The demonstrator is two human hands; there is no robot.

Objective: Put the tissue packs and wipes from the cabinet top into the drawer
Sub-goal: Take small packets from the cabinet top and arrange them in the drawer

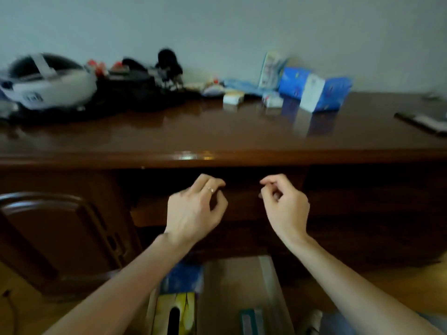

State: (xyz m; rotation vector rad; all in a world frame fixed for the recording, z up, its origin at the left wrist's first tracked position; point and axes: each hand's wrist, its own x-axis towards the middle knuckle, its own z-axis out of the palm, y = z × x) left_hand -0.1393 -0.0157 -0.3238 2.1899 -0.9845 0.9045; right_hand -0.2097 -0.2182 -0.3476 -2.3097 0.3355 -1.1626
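A blue and white tissue pack (314, 91) lies at the back right of the glossy brown cabinet top (217, 131). Beside it stand a tall pale wipes pack (271, 68), a small white pack (272, 100) and a small white box (233, 98). Below, a pulled-out drawer (232, 286) holds a blue pack (185, 276), a yellow tissue box (175, 310) and a teal pack (251, 320). My left hand (193, 211) and my right hand (283, 204) hover empty in front of the cabinet, under its top edge, fingers loosely curled and apart.
A white and black helmet (48, 83) and a black heap of things (140, 85) fill the left of the top. A dark flat device (423, 122) lies at the far right. A carved cabinet door (60, 238) is at the lower left.
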